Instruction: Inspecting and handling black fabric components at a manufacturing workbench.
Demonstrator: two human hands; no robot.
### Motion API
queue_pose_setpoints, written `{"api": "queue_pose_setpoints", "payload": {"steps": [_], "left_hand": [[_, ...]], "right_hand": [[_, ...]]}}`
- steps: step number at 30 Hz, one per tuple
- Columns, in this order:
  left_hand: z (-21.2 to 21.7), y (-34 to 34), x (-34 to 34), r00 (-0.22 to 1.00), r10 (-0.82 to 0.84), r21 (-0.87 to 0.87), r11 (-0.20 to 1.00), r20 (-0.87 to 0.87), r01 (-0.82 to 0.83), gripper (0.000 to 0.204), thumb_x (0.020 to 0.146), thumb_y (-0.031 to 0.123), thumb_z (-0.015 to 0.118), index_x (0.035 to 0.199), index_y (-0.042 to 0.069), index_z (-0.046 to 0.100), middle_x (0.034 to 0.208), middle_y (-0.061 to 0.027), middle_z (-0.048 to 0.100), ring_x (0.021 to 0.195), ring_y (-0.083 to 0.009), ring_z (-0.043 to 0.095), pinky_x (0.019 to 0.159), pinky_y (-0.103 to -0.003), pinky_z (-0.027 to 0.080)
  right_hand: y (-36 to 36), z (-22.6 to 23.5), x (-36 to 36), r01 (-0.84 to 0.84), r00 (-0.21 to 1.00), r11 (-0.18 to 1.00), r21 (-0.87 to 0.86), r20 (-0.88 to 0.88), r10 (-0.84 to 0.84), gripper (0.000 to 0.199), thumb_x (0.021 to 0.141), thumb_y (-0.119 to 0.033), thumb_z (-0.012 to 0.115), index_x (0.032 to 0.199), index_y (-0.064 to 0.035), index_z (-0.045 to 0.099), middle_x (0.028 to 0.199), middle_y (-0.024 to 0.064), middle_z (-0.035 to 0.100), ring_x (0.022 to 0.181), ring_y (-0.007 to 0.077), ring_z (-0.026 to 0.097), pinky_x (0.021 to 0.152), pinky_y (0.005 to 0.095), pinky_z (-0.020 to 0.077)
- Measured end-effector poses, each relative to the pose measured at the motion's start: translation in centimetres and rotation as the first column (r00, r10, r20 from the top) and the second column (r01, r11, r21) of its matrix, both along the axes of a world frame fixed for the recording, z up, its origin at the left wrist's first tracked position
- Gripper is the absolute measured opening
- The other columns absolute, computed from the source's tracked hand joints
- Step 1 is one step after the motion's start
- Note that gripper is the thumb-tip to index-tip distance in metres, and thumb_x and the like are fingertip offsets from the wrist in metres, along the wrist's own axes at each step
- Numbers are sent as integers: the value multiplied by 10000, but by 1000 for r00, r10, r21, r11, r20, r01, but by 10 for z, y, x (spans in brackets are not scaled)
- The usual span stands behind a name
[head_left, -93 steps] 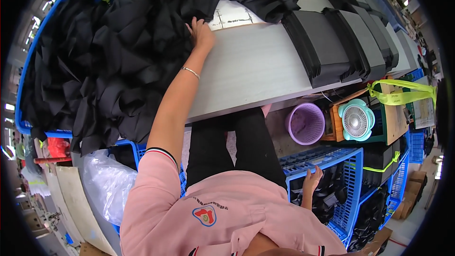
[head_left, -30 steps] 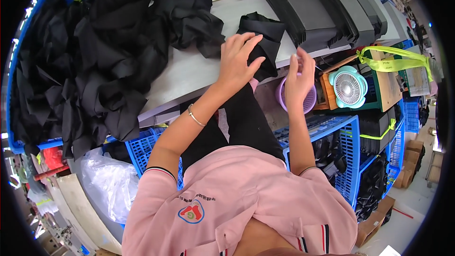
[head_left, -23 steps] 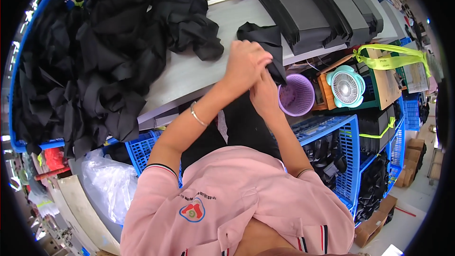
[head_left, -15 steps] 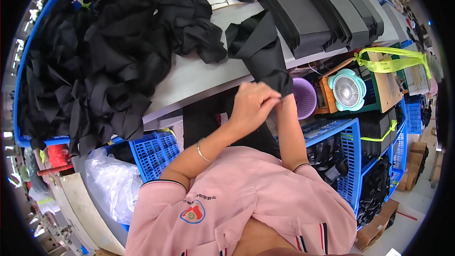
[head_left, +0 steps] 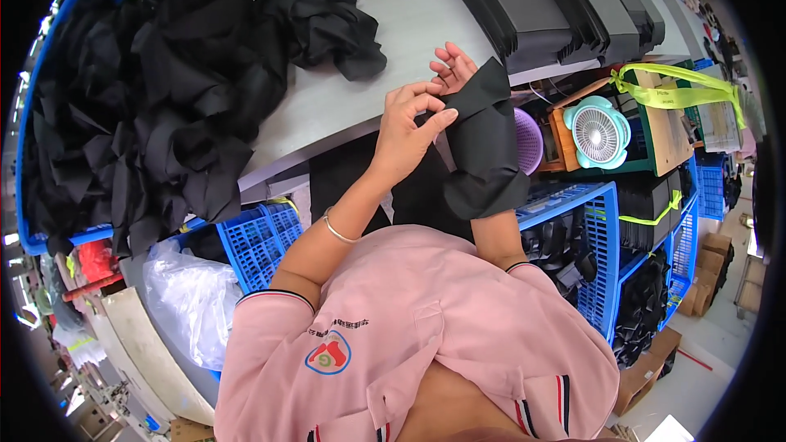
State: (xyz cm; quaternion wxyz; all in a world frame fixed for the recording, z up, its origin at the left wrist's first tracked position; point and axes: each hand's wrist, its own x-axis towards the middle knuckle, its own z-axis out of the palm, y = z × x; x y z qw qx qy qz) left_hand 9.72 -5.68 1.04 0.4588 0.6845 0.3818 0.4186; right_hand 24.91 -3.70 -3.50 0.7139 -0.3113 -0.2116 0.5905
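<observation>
A tube of black fabric surrounds my right forearm, bunched toward the elbow, with its far edge by my wrist. My right hand comes out of the far end over the table edge, palm up, its fingers apart and loosely bent with nothing in them. Alongside it, my left hand pinches the edge of the black tube between thumb and fingers near the right wrist. To the left lies a large loose heap of black fabric pieces, partly on the grey table and partly in a blue crate.
Stacks of flat dark panels stand at the far right of the table. Beyond my right arm are a purple basket, a small teal fan and blue crates. A clear plastic bag hangs at lower left.
My right hand has passed through the black tube and now shows at its far end. The tube has slid down over my forearm. My left hand has moved slightly farther away, to the tube's edge.
</observation>
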Motion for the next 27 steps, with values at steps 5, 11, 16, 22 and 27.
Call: {"api": "queue_pose_setpoints", "payload": {"steps": [5,11,16,22,27], "left_hand": [[-8,25,1,981,158,-45,987,109,-154,146,906,205,669,868,65,688,1285,-79,585,1213,-240,474,1055,-359,327],[-15,52,9,962,-105,-81,988,252,129,162,847,142,719,958,49,646,1324,-134,544,1279,-310,406,1069,-398,330],[19,6,11,953,262,240,925,154,-293,481,825,235,777,1224,63,570,1432,-159,453,1290,-302,446,1064,-399,353],[10,-33,9,986,140,474,877,-89,-82,510,689,152,854,1150,88,645,1389,-145,493,1278,-341,450,1074,-440,375],[-3,-12,-5,983,-157,164,976,95,140,172,857,-45,620,1014,8,666,962,-43,677,896,-159,629,811,-277,507]], "right_hand": [[-26,-7,13,58,996,992,-115,79,-50,352,1024,-197,519,1329,-22,516,1201,89,583,1023,176,567,875,322,505],[-64,-21,20,118,992,981,-154,59,-110,338,1013,-177,530,1312,-20,528,1216,92,589,1060,178,567,916,322,489],[-22,-2,23,169,985,983,-73,42,-167,326,1004,-161,539,1297,-18,538,1229,94,594,1091,179,567,950,323,475],[8,11,13,148,989,989,-21,16,-147,313,993,-142,550,1279,-16,550,1244,97,600,1128,181,566,991,323,458],[25,17,3,119,993,993,15,-3,-119,302,984,-126,559,1264,-14,560,1256,99,605,1158,183,566,1025,324,444]]}}
